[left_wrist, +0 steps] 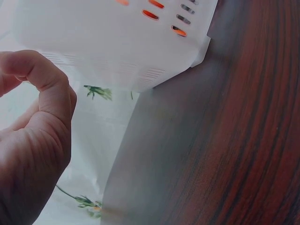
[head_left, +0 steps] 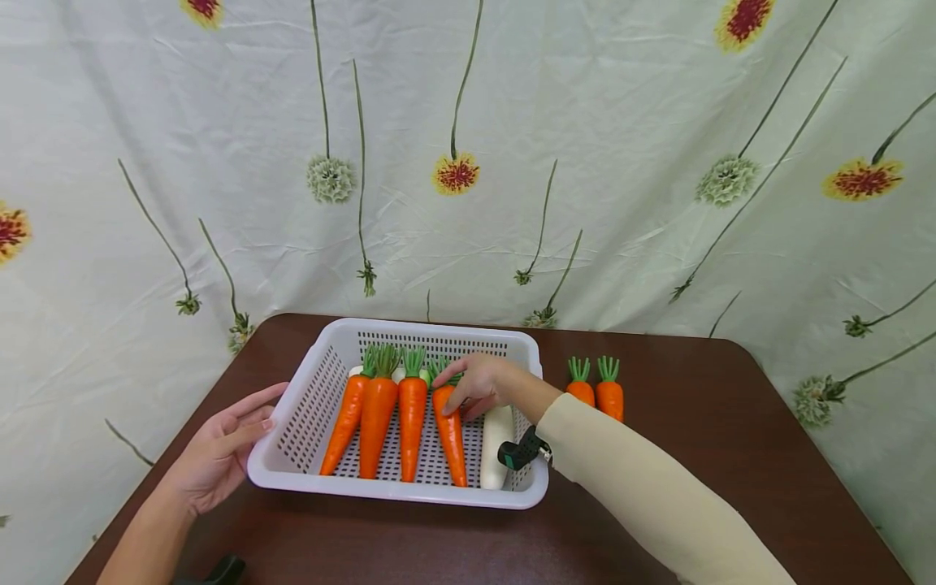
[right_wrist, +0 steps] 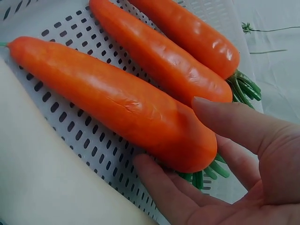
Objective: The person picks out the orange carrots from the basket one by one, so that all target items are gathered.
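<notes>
A white perforated basket stands on the brown table. Several orange carrots lie side by side in it. My right hand reaches in and pinches the thick green-topped end of the rightmost carrot, which lies on the basket floor. In the right wrist view my fingers sit above and below that carrot. A white radish lies just right of it. With straight fingers, my left hand rests against the basket's left rim, next to the basket wall.
Two more carrots lie on the table to the right of the basket. A flowered cloth hangs behind the table and over its sides. The table's left edge runs close by my left hand.
</notes>
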The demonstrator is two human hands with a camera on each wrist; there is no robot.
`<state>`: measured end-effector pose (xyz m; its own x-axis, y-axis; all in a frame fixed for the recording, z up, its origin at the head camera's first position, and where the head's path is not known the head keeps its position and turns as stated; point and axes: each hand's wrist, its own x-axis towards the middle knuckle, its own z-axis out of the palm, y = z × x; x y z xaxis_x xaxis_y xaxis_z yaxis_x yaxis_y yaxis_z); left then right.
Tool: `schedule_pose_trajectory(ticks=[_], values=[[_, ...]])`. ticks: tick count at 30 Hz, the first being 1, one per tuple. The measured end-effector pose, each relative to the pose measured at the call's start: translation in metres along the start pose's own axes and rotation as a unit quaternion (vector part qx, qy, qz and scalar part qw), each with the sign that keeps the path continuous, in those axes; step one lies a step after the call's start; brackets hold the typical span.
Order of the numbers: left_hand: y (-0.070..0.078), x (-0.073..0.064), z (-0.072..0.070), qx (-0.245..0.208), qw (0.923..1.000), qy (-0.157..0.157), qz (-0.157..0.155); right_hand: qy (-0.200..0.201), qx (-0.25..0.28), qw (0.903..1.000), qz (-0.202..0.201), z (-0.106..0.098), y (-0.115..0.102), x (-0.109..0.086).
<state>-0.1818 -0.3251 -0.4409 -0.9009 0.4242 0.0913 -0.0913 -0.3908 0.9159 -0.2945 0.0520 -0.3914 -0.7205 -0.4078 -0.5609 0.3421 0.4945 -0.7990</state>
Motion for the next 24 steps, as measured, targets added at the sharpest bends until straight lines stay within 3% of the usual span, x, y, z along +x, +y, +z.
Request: schedule_pose_trajectory(ticks=[24], values=[[0.0,-0.0008,0.0012,-0.003,1.0,0.005,-0.001,0.007,0.028,0.9995,-0.015,0.0058,0.0019,-0.0007]])
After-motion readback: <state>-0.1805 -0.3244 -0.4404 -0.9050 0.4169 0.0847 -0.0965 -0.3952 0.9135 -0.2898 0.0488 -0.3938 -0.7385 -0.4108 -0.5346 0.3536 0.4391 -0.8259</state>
